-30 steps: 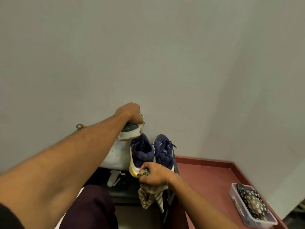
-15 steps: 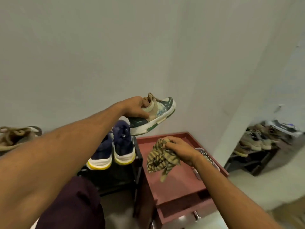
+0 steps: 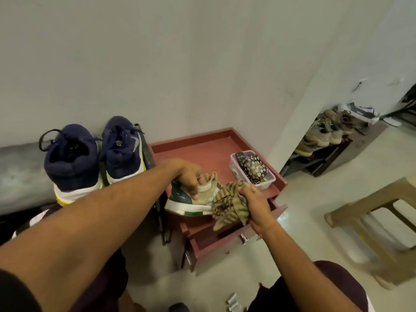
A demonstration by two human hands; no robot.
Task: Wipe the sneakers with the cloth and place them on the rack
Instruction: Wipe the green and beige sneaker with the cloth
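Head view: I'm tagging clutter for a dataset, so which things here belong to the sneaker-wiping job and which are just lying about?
In the job: green-and-beige sneaker, gripped by the left hand; striped cloth, held by the right hand; navy sneakers; far shoe rack.
Lying about: red cabinet; plastic box with a remote; plastic stool.

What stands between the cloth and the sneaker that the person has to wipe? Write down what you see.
Nothing visible. The left hand grips the sneaker by its collar above the red cabinet. The right hand holds the cloth bunched against the sneaker's front end, covering it.
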